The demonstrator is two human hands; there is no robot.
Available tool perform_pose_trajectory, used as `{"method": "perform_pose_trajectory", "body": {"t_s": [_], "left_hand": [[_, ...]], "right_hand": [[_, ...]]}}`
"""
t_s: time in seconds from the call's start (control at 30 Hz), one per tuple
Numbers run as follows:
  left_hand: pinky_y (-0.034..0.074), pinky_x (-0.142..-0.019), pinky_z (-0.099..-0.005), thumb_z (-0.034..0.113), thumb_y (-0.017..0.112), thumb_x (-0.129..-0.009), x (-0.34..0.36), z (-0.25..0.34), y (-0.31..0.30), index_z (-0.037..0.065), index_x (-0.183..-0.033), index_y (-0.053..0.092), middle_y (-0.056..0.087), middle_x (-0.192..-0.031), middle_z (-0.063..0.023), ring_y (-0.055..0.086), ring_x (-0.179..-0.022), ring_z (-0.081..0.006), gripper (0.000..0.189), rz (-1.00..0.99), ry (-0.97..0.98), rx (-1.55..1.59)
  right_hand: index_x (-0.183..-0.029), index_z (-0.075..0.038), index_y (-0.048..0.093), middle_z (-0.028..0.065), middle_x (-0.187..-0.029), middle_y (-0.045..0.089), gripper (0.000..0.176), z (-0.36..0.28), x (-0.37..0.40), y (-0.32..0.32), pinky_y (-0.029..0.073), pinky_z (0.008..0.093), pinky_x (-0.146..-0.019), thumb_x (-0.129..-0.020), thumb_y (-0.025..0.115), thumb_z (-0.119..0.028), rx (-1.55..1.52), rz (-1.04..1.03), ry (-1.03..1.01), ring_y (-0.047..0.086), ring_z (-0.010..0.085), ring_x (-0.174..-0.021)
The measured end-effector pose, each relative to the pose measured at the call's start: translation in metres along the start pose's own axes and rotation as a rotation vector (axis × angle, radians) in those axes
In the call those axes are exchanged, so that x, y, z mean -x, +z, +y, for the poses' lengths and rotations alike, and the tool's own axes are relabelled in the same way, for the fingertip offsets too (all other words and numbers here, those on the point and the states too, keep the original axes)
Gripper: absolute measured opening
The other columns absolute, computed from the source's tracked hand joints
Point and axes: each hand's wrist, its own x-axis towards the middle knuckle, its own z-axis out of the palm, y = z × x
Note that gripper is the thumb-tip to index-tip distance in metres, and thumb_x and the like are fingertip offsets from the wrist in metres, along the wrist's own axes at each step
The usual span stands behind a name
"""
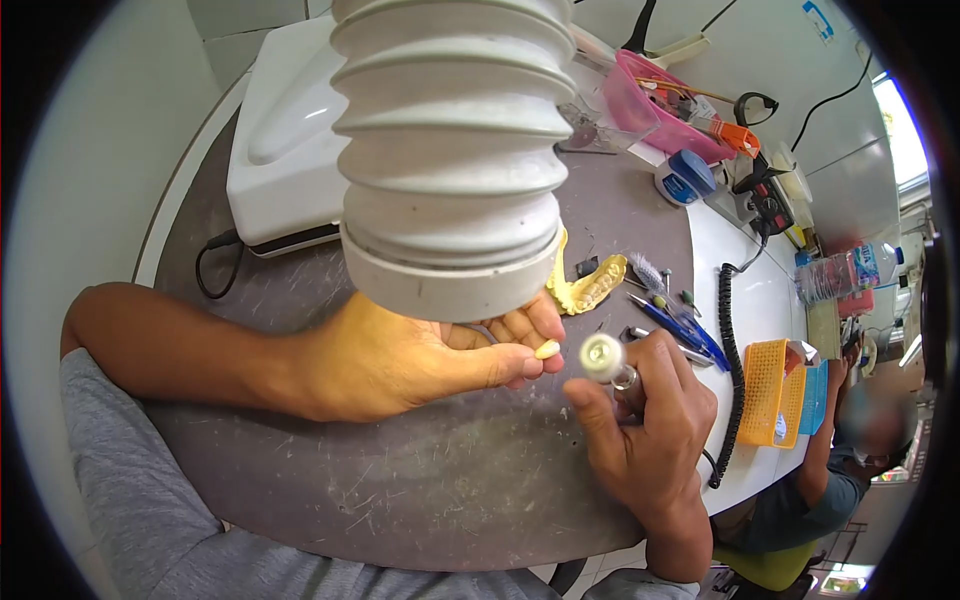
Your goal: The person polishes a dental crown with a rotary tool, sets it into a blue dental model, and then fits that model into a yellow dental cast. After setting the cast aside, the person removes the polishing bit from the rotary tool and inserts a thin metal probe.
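My left hand (385,365) pinches a small, pale tooth crown (547,349) between thumb and fingertips, under the mouth of a white ribbed hose (455,140). The hose hides part of that hand's back. Closed around a handpiece (625,378), my right hand (655,430) is just to the right. A round pale polishing wheel (602,355), slightly blurred, sits at its tip, apart from the crown. Beyond both hands lies a yellow dental cast (595,284) with tooth impressions.
Blue pens (685,330) and small tools lie right of the cast. A white machine (285,140) stands at left. At right are a coiled black cord (735,380), an orange basket (768,395), a blue-lidded jar (685,177) and a pink basin (640,95). Another person (815,500) sits beyond.
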Motion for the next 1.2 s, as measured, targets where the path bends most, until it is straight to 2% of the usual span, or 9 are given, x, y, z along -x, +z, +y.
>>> {"method": "perform_pose_trajectory", "body": {"t_s": [0.07, 0.17, 0.4, 0.47, 0.8, 0.97, 1.07, 1.2], "left_hand": [[0.051, -0.091, -0.0229, 0.003, 0.064, -0.092, 0.0, -0.001, 0.0, 0.002, -0.112, 0.054, 0.061, -0.107, -0.0069, 0.061, -0.101, -0.0101, 0.022, -0.009, -0.003, 0.041], [0.051, -0.092, -0.022, 0.002, 0.064, -0.091, 0.0, -0.002, -0.001, 0.003, -0.11, 0.053, 0.06, -0.106, -0.0059, 0.06, -0.102, -0.0091, 0.022, -0.02, 0.01, 0.016], [0.051, -0.091, -0.0225, 0.001, 0.064, -0.09, 0.002, -0.007, 0.004, 0.002, -0.109, 0.053, 0.059, -0.107, -0.0068, 0.059, -0.103, -0.0099, 0.022, -0.001, 0.028, -0.019], [0.051, -0.092, -0.0227, 0.001, 0.064, -0.09, 0.003, -0.01, 0.006, 0.001, -0.109, 0.054, 0.059, -0.108, -0.0073, 0.06, -0.103, -0.0107, 0.021, 0.022, 0.088, -0.032], [0.053, -0.089, -0.024, 0.002, 0.064, -0.091, 0.002, -0.009, 0.004, -0.001, -0.109, 0.055, 0.061, -0.109, -0.0086, 0.063, -0.097, -0.0122, 0.02, 0.031, 0.019, 0.084], [0.054, -0.085, -0.0258, 0.007, 0.064, -0.092, -0.001, -0.003, -0.001, 0.0, -0.106, 0.056, 0.064, -0.102, -0.0096, 0.064, -0.095, -0.0136, 0.018, -0.034, 0.036, 0.143], [0.054, -0.082, -0.0265, 0.009, 0.064, -0.093, -0.002, -0.002, 0.001, 0.0, -0.105, 0.056, 0.065, -0.1, -0.0108, 0.064, -0.095, -0.0141, 0.018, 0.008, -0.01, 0.215], [0.054, -0.082, -0.0263, 0.008, 0.064, -0.093, -0.002, -0.003, 0.0, 0.0, -0.105, 0.056, 0.066, -0.103, -0.0122, 0.064, -0.095, -0.0141, 0.017, 0.009, -0.015, 0.222]], "right_hand": [[-0.077, -0.005, 0.055, 0.0052, -0.064, 0.051, 0.042, 0.001, 0.001, 0.001, 0.039, 0.0307, -0.042, -0.075, 0.081, -0.038, 0.028, -0.046, -0.012, 0.051, 0.0187, -0.047], [-0.075, -0.005, 0.055, 0.0049, -0.061, 0.05, 0.049, 0.004, 0.001, 0.003, 0.038, 0.0306, -0.042, -0.071, 0.082, -0.046, 0.049, -0.077, 0.034, 0.05, 0.0188, -0.045], [-0.073, -0.005, 0.054, 0.0048, -0.058, 0.05, 0.049, 0.002, -0.002, 0.004, 0.037, 0.0302, -0.041, -0.071, 0.082, -0.046, 0.009, -0.052, 0.086, 0.047, 0.0178, -0.043], [-0.072, -0.005, 0.054, 0.0046, -0.057, 0.049, 0.048, 0.002, -0.002, 0.007, 0.036, 0.0305, -0.041, -0.071, 0.083, -0.043, 0.019, -0.042, 0.064, 0.047, 0.017, -0.043], [-0.07, -0.006, 0.052, 0.004, -0.055, 0.048, 0.047, 0.001, -0.005, 0.004, 0.034, 0.0299, -0.04, -0.072, 0.084, -0.04, 0.027, -0.037, 0.084, 0.045, 0.0155, -0.042], [-0.068, -0.006, 0.05, 0.0035, -0.055, 0.049, 0.054, 0.005, -0.004, 0.003, 0.035, 0.0279, -0.04, -0.065, 0.085, -0.048, 0.007, -0.032, 0.05, 0.046, 0.0143, -0.042], [-0.067, -0.007, 0.05, 0.0031, -0.053, 0.049, 0.057, 0.006, -0.004, 0.004, 0.036, 0.0283, -0.039, -0.062, 0.085, -0.051, 0.04, -0.053, 0.049, 0.047, 0.0146, -0.041], [-0.066, -0.007, 0.049, 0.0026, -0.052, 0.048, 0.057, 0.006, -0.004, 0.003, 0.036, 0.0291, -0.039, -0.063, 0.084, -0.052, 0.064, -0.081, 0.052, 0.047, 0.015, -0.04]]}}
